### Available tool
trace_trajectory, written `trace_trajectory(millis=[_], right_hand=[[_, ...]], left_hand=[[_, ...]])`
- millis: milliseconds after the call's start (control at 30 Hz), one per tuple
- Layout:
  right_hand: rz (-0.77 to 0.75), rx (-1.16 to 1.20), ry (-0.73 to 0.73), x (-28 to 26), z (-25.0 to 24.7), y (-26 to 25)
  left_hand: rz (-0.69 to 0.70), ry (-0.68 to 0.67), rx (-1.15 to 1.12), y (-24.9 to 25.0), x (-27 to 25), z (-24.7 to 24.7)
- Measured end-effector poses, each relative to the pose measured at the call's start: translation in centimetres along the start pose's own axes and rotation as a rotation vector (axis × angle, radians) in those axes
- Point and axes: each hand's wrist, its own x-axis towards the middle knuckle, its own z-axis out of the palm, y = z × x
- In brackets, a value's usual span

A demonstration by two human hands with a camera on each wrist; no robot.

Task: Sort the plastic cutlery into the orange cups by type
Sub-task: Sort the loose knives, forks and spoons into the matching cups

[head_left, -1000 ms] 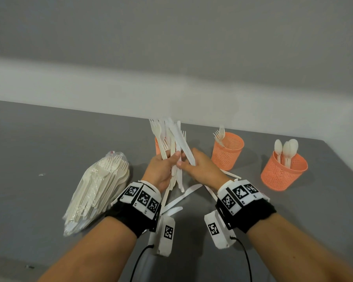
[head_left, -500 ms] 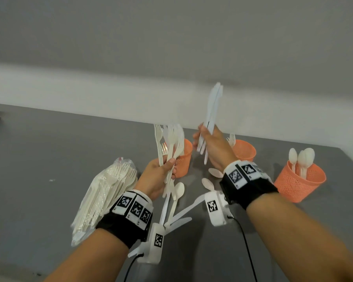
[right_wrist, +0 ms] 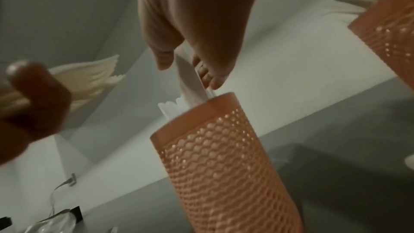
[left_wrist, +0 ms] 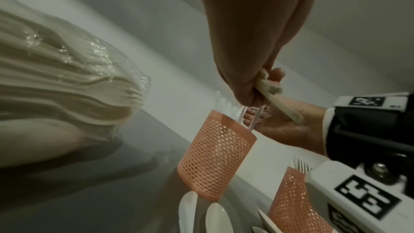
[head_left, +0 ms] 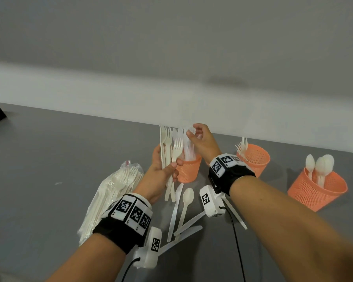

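Observation:
My left hand (head_left: 167,160) grips a bundle of cream forks (head_left: 168,145), upright, just left of the left orange cup (head_left: 189,171). My right hand (head_left: 193,132) pinches several white knives (head_left: 186,147) from above, their lower ends inside that cup. The right wrist view shows thumb and fingers closed on the knives (right_wrist: 190,81) at the cup (right_wrist: 224,166) rim. The fork handles (left_wrist: 277,98) poke out of my left fist. The middle cup (head_left: 253,159) holds forks, and the right cup (head_left: 318,192) holds spoons.
On the grey table (head_left: 49,149) a clear bag of cutlery (head_left: 110,192) lies to the left. A loose spoon (head_left: 186,200) and several knives (head_left: 174,214) lie between my wrists. A white wall runs along the table's far edge.
My right hand pulled the knives out of the shared bundle, lifted them high, then lowered them into the left cup. The left hand kept the forks and stayed beside the cup.

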Motion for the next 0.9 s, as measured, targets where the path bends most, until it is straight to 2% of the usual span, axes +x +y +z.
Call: trace_trajectory(millis=[100, 167, 200, 300, 333, 433, 500, 567, 600, 667, 700, 767, 833, 900], right_hand=[[-0.191, -0.073, 0.189, -1.2, -0.8, -0.8], [-0.247, -0.076, 0.258, -3.0, -1.3, -1.6], [-0.202, -0.054, 0.214, -4.1, -1.5, -2.1], [0.091, 0.036, -0.109, -6.9, -0.9, -2.2], [0.104, 0.001, -0.14, -7.4, -0.7, -1.9], [0.049, -0.156, -0.082, -7.1, -1.6, -1.3], [0.043, -0.2, -0.061, -6.7, -2.5, -1.9], [0.016, -0.193, 0.023, -6.9, -3.1, -2.5], [0.011, -0.161, 0.061, -7.3, -3.4, -2.9], [0.069, -0.103, 0.022, -7.9, -3.5, -3.0], [0.12, -0.033, -0.018, -8.2, -3.6, -3.0], [0.249, 0.205, -0.01, -8.3, -3.7, -2.5], [0.348, 0.386, 0.049, -8.3, -4.3, -2.0], [0.359, 0.446, 0.078, -8.6, -5.4, -2.2]], left_hand=[[-0.026, 0.031, 0.001, -0.4, 0.4, 0.1], [-0.023, 0.03, 0.003, -0.5, 0.6, 0.4], [-0.012, 0.02, 0.017, -0.4, 0.7, 0.7], [-0.003, -0.038, 0.148, 0.0, 0.6, 2.4], [-0.003, -0.065, 0.196, 0.2, 0.5, 3.1], [-0.01, -0.089, 0.293, 0.5, 0.8, 4.8], [-0.013, -0.032, 0.384, 0.4, 1.6, 5.2], [-0.007, 0.015, 0.453, 0.4, 2.1, 5.5], [0.01, 0.021, 0.464, 0.5, 2.1, 5.8], [0.104, -0.018, 0.501, 1.1, 1.4, 7.0], [0.158, -0.034, 0.574, 1.2, 1.0, 7.8], [0.239, -0.044, 0.777, 0.7, 0.4, 9.1], [0.225, -0.082, 0.865, 0.0, 0.0, 10.3], [0.232, -0.13, 0.898, -0.5, -0.5, 10.9]])
